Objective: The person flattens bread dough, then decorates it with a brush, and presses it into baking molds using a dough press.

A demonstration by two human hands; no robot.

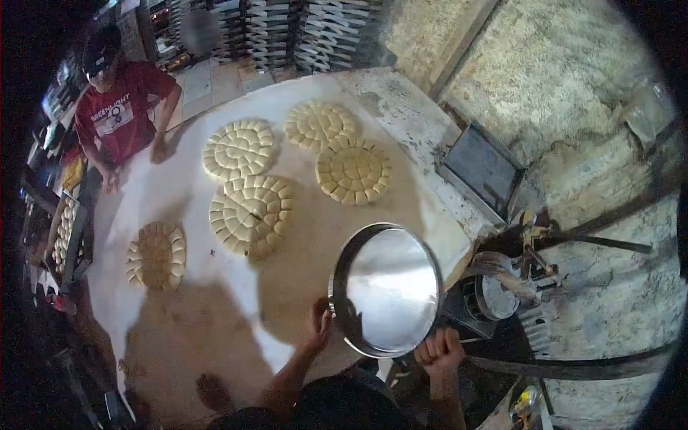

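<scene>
A round, shiny metal pan [393, 290] is held up over the near edge of the table, its inside facing me and holding nothing. My left hand [320, 325] grips its left rim. At the lower right rim, my right hand [440, 351] is closed with the fingers curled against the pan. Beyond the pan, several rounds of dough cut into pieces lie on the table: one nearest the pan [353, 171], one at the back [320, 125], two touching at the middle left [239, 150] [251, 215], and one farther left [155, 256].
A person in a red shirt [122, 107] stands at the table's far left side. The pale table [301, 86] spans the middle. At right are a rectangular metal tray [483, 172], a metal device [534, 251] and a rough wall [566, 86]. Small dough balls [64, 233] fill a left tray.
</scene>
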